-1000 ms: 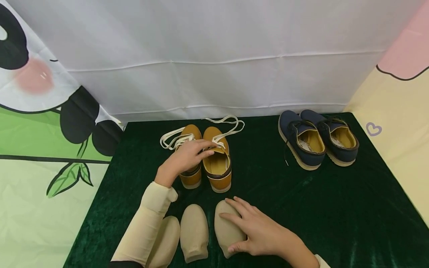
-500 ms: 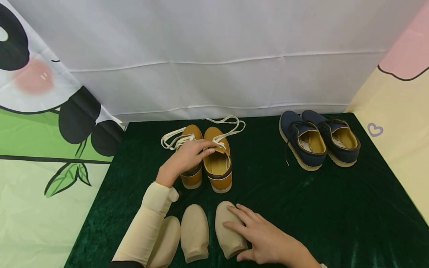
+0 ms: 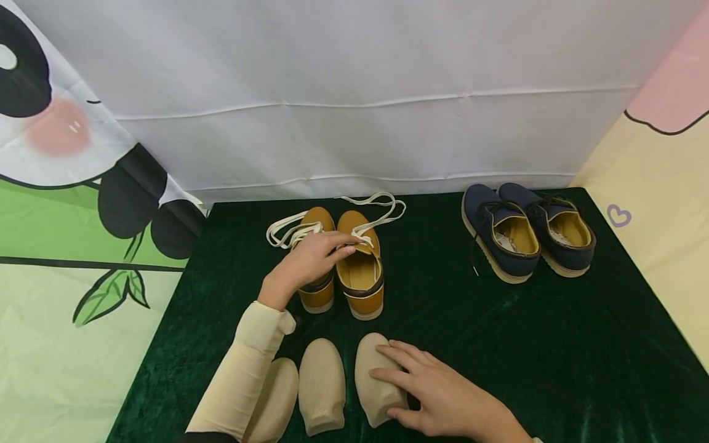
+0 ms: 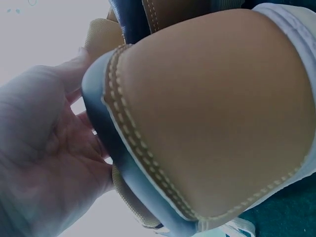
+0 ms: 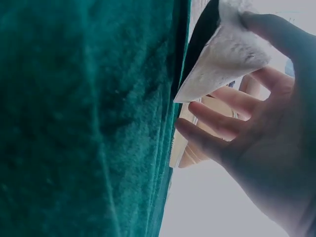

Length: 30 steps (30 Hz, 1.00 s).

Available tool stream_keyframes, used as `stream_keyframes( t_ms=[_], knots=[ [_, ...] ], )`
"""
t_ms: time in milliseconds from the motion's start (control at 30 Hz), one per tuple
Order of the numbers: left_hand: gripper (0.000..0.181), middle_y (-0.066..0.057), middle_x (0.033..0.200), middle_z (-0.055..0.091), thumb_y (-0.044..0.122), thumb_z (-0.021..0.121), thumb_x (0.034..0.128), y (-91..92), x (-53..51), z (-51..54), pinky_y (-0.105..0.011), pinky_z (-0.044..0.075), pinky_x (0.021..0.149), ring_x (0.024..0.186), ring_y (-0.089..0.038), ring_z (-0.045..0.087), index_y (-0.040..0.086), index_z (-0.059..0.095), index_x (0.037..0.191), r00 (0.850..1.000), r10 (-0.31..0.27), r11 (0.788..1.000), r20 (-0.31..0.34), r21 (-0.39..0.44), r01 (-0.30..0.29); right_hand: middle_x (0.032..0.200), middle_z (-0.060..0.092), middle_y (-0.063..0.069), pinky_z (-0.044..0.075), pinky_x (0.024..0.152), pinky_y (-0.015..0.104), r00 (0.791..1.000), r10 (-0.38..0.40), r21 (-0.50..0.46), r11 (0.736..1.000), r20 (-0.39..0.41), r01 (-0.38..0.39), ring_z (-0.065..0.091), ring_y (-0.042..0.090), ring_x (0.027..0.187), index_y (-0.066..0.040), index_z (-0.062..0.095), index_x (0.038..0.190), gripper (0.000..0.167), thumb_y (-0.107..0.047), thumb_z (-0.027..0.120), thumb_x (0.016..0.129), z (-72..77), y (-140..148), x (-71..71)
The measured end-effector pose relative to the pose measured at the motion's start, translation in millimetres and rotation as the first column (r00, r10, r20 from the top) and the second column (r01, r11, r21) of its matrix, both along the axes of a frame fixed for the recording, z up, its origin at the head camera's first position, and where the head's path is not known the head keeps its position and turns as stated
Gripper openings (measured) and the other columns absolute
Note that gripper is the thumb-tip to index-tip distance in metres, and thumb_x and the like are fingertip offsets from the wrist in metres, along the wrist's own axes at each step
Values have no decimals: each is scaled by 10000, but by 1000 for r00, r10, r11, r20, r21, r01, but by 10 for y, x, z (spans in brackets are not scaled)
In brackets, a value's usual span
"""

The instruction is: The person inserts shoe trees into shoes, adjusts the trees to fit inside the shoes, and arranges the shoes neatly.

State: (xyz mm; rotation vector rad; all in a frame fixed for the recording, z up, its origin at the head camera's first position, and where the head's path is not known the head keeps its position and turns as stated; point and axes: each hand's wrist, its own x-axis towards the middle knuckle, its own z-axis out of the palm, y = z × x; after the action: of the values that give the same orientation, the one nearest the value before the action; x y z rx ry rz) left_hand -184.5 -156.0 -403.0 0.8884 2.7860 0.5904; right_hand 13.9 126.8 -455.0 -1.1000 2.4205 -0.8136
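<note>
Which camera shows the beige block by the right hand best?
The head camera: the beige block shows nearly whole there, with fingers covering only a little. The right wrist camera shows just part, close up; I can't spot it in the left wrist one.

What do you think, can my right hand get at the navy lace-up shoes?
Probably yes: just green velvet cloth shows between your right hand and the navy lace-up shoes.

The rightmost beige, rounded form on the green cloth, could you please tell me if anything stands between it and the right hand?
Nothing visible does: in the head view, the right hand overlaps the right side of the rightmost beige, rounded form. The neighbouring beige form lies to the left, out of the way.
</note>
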Motion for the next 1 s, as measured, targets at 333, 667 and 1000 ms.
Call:
stream_keyframes(
  t_ms=[333,667,1000],
  knots=[
    [393,-11,1367,700,414,482,1107,14,1,-30,-458,522,1078,1211,-225,674,240,650,1417,999,-2,1000,-45,-1,2,1683,360,-27,458,1138,590,1000,-13,-19,1000,-16,13,396,264,1527,-441,442,1534,530,-582,553,1035,177,32,-58],
    [331,7,1195,741,406,502,1101,25,17,-32,-395,559,919,1014,-169,683,217,672,1313,999,19,998,-51,63,-16,1684,330,-86,505,1127,470,1000,-27,-60,998,-14,26,360,192,1543,-452,456,1520,540,-544,624,1015,502,116,-173],
    [235,20,1013,720,387,541,1089,28,14,-18,-340,503,753,790,-143,593,192,632,1184,998,28,997,-64,73,-24,1649,391,-43,523,1101,456,981,-25,-96,995,-191,7,386,210,1523,-363,507,1508,536,-469,670,1008,682,154,-276]
  ],
)
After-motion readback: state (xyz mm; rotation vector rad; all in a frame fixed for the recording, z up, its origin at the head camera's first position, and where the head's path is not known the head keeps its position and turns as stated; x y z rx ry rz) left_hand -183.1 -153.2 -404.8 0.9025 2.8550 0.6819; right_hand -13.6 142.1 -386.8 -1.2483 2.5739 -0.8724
